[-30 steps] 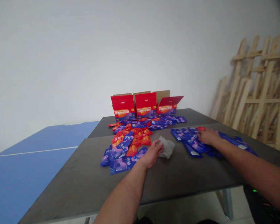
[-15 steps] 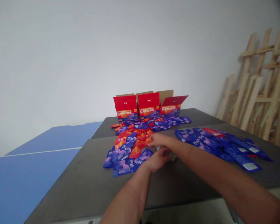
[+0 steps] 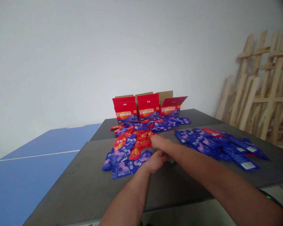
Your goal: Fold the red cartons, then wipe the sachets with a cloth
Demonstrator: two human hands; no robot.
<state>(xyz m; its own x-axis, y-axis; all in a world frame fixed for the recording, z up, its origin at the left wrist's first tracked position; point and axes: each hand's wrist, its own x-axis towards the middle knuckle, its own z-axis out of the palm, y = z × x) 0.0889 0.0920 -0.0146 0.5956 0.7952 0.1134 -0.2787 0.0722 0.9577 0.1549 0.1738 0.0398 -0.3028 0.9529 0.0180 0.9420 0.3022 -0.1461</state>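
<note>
- The fingers [image 3: 156,140] of the right hand [image 3: 164,146] lie stretched out, their tips at the edge of the red sachets [image 3: 141,142]; I can't tell from here whether they are pinching one.
- The left hand [image 3: 157,161] sits curled just below the right, its fingers hidden, so I can't call it open or closed. A pale grey scrap [image 3: 171,160] peeks out beside it (probably cloth, but too little shows to be sure).
- The red sachets and the blue-purple sachets [image 3: 119,159] lie in a loose, overlapping spill on the dark worktop [image 3: 80,185], directly ahead of the hands. More blue sachets [image 3: 209,142] are fanned out to the right.
- I judge each sachet light, flat and floppy, with a glossy film that will slip against its neighbours. I'd take one by a sealed edge or corner, pinching it rather than pressing down.
- Behind the spill stand three red cartons [image 3: 124,108], open-topped, their thin brown cardboard flaps [image 3: 166,95] raised; they look stiff but easily dented.
- A blue table [image 3: 25,179] abuts the left side, and rough wooden fence panels [image 3: 273,84] lean at the right.
</note>
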